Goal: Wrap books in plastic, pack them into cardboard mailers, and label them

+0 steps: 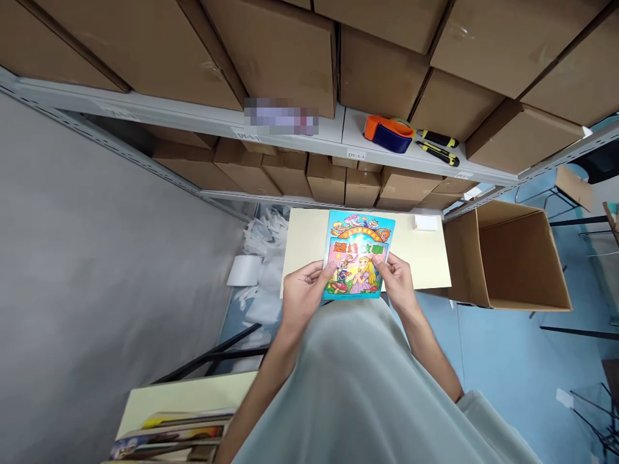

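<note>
A colourful children's book [356, 258] is held upright between my two hands, its illustrated cover facing me. My left hand [307, 287] grips the book's left edge with the thumb on the cover. On the opposite edge, my right hand [396, 277] pinches it in the same way, thumb in front. The fingers behind the book are partly hidden. Below and behind it lies a pale cream tabletop [304, 238], with a small white box [425, 223] near its far right corner.
Cardboard boxes [382, 71] fill a metal shelf [290, 122], where a tape dispenser [389, 133] and utility knives [438, 148] lie. An open carton [522, 258] stands right of the table. Crumpled white packing material [265, 241] is at left. Several books [174, 438] lie on a lower-left table.
</note>
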Available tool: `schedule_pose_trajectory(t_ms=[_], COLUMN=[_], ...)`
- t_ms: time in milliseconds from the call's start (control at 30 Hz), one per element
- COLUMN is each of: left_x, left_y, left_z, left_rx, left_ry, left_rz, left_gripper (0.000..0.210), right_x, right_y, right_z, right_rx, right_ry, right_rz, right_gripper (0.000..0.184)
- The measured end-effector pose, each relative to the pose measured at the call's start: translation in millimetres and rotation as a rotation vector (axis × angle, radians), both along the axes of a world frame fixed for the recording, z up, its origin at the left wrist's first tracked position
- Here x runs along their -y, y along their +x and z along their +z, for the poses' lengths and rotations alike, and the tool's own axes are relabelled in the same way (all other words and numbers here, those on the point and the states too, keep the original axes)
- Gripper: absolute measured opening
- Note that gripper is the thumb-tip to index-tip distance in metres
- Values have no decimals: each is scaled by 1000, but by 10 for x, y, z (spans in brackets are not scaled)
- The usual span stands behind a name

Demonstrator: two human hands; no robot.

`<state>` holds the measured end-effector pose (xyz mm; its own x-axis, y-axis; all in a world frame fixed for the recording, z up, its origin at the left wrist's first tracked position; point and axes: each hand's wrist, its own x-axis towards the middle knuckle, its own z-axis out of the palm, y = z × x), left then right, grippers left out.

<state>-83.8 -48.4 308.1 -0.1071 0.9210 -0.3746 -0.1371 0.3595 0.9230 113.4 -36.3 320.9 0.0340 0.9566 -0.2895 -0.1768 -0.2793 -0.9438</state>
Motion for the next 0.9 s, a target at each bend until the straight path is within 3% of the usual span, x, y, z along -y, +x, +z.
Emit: schedule_pose_trajectory(t_ms=[233,500,633,733,900], left_x=[55,2,-21,-35,-66], left_y=[74,21,-2,-23,-17], left_z=[0,-23,-34,-26,-23], left_rx=[-114,-188,-236,-183,-125], left_ry=[55,98,118,108,109], left_rz=[57,134,179,171,201], left_gripper=[58,51,49,51,52], right_x=[-47,32,56,-4,41], right_y=[-63,-170,-252,-259,-246], right_z=[-54,76,49,-21,38], right_rx=[101,137,147,159,256], right_ry=[44,69,69,69,151], right_rz=[-33,3,5,-43,-291], right_gripper=[54,54,54,56,69])
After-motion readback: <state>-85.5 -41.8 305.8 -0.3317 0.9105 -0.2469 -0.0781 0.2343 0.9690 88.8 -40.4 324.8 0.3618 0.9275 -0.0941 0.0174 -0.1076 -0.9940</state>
